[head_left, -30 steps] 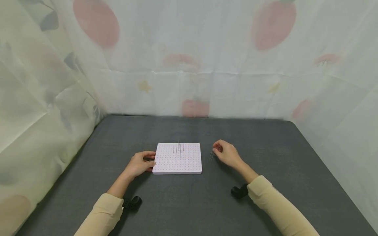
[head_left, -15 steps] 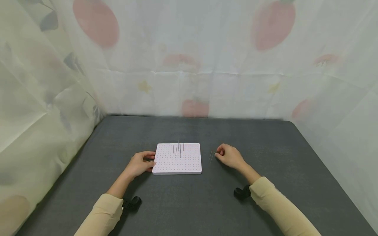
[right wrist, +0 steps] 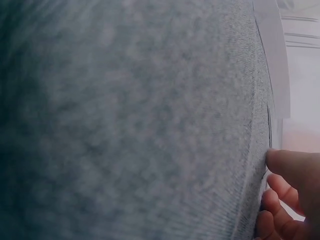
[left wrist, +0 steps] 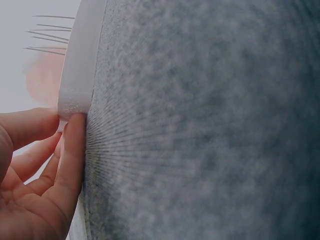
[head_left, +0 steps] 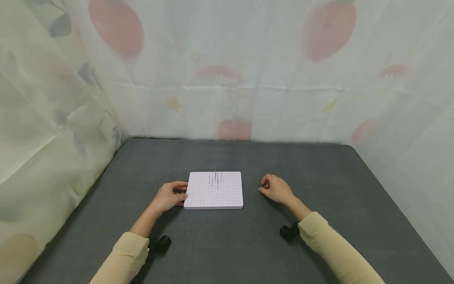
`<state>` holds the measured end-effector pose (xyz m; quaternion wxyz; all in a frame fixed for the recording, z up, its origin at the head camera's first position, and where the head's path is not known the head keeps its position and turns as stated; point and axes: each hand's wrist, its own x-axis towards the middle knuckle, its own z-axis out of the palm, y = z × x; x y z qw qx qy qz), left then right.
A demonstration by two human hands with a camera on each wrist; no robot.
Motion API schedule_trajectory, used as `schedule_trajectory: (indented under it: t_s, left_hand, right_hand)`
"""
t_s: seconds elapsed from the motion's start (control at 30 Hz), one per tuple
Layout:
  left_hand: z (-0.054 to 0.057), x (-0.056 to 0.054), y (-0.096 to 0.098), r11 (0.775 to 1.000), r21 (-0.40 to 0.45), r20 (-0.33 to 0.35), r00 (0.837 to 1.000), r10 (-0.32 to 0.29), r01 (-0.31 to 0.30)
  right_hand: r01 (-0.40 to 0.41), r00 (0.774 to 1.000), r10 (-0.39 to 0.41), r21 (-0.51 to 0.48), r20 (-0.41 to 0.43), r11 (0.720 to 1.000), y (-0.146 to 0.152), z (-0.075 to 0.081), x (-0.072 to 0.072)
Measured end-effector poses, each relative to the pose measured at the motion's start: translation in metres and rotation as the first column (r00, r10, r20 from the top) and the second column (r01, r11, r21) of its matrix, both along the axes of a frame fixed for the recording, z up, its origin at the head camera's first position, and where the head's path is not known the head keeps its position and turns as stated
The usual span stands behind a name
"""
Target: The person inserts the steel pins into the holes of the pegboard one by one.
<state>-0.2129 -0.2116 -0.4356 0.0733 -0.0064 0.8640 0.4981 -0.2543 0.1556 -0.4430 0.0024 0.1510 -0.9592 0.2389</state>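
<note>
A white pegboard [head_left: 213, 199] with a grid of small holes lies on the dark table. Several thin metal pins [head_left: 217, 182] stand upright in its far half. My left hand [head_left: 171, 195] grips the board's left edge, thumb and fingers against its side in the left wrist view. Right of the board, my right hand [head_left: 276, 188] is low over the table, thumb and fingers curled at the end of a thin pin [head_left: 259, 184]. Another loose pin [head_left: 253, 187] lies just left of those fingertips. The other right fingers are curled, partly hidden behind the thumb.
The dark grey table [head_left: 227, 244] reaches back to a white patterned curtain [head_left: 283, 106]. A second curtain [head_left: 46, 138] hangs along the left side. Each wrist carries a black camera mount, the left one [head_left: 160, 244] close over the tabletop.
My right hand has drawn slightly right and down beside the loose pins, and one pin now slants toward its fingertips. The left hand and board have stayed in place.
</note>
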Motion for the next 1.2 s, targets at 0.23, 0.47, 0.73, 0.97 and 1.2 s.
schedule_trajectory:
  t_s: [0.23, 0.47, 0.73, 0.97, 1.2]
  left_hand:
    - [-0.001, 0.0, 0.0, 1.0, -0.002, 0.002, 1.0, 0.001, -0.001]
    - [-0.001, 0.0, 0.0, 1.0, -0.008, 0.0, 1.0, 0.007, -0.007]
    - [-0.002, 0.0, 0.0, 1.0, -0.005, 0.001, 1.0, 0.004, -0.004]
    - [-0.001, 0.001, 0.0, 1.0, -0.002, -0.001, 1.0, 0.001, -0.001]
    - [-0.001, 0.0, 0.0, 1.0, -0.001, -0.005, 1.0, 0.003, -0.003]
  right_hand:
    - [-0.005, 1.0, 0.005, -0.011, 0.002, 1.0, -0.001, -0.001, 0.0]
    - [0.023, 1.0, -0.023, -0.01, 0.008, 1.0, -0.001, -0.001, 0.001]
    - [0.067, 0.998, -0.067, 0.024, -0.007, 0.997, -0.005, 0.002, 0.003]
    - [0.11, 0.993, -0.108, 0.068, -0.038, 0.992, -0.009, 0.003, 0.006]
    - [0.163, 0.985, -0.157, 0.091, -0.065, 0.982, -0.015, 0.005, 0.008]
